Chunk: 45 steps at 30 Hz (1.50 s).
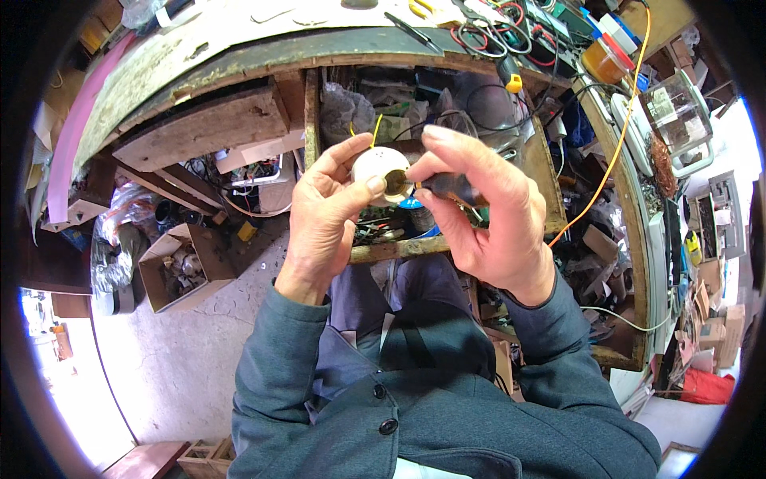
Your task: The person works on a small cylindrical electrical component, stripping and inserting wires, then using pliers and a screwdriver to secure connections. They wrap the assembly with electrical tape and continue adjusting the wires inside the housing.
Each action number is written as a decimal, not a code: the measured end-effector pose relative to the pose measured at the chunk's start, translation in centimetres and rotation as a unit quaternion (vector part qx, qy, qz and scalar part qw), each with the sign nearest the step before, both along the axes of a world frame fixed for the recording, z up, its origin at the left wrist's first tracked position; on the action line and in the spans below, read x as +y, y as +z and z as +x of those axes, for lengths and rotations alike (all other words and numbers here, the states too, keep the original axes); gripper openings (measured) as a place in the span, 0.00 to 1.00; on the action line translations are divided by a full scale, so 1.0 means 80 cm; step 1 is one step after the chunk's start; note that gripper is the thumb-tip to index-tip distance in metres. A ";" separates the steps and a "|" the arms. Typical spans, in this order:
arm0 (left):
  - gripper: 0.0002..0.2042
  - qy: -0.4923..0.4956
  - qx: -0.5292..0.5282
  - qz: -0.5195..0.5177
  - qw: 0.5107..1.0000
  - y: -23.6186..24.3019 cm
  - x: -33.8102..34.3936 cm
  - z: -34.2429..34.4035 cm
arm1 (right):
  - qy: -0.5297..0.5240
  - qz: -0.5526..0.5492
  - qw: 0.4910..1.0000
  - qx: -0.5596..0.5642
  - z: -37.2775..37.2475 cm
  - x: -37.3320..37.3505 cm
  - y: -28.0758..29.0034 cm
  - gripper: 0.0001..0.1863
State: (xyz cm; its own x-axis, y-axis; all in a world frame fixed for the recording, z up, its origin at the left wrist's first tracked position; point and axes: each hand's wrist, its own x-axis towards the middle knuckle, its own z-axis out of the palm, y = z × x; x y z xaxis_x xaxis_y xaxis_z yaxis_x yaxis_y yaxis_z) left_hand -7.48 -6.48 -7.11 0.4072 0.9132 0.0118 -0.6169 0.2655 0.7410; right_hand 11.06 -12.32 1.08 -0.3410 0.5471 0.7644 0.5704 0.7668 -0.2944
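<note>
Over the open drawer, my left hand (317, 209) grips a round white lamp holder (371, 164) between thumb and fingers. Two stiff yellow wires (377, 130) stick up from its far side, and its round opening is turned toward my right hand. My right hand (504, 209) is closed around a dark-handled tool (456, 190) that looks like a screwdriver. Its front end is at the opening's right edge; the fingers partly cover it, so I cannot tell whether the tip touches the holder.
Below both hands is a wooden drawer (415, 246) full of plastic bags, cables and small parts. A worktop (263, 60) beyond it carries a black pen (413, 33) and tangled test leads (491, 36). An orange cable (610, 172) runs down the right. An open cardboard box (185, 267) sits at left.
</note>
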 end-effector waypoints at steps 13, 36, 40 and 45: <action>0.32 -0.025 0.000 0.007 1.000 0.000 0.002 -0.003 | 0.004 0.032 0.999 0.007 -0.003 -0.002 -0.001 0.29; 0.29 -0.075 -0.012 -0.055 0.996 -0.006 0.012 -0.002 | -0.017 0.014 0.998 0.057 0.005 -0.004 -0.008 0.34; 0.30 -0.058 0.015 -0.035 0.998 -0.005 0.009 0.001 | -0.016 0.015 0.998 0.055 0.004 -0.003 -0.008 0.34; 0.32 -0.051 0.041 -0.010 0.998 -0.004 0.006 0.001 | -0.016 0.018 0.998 0.063 0.001 -0.002 -0.013 0.34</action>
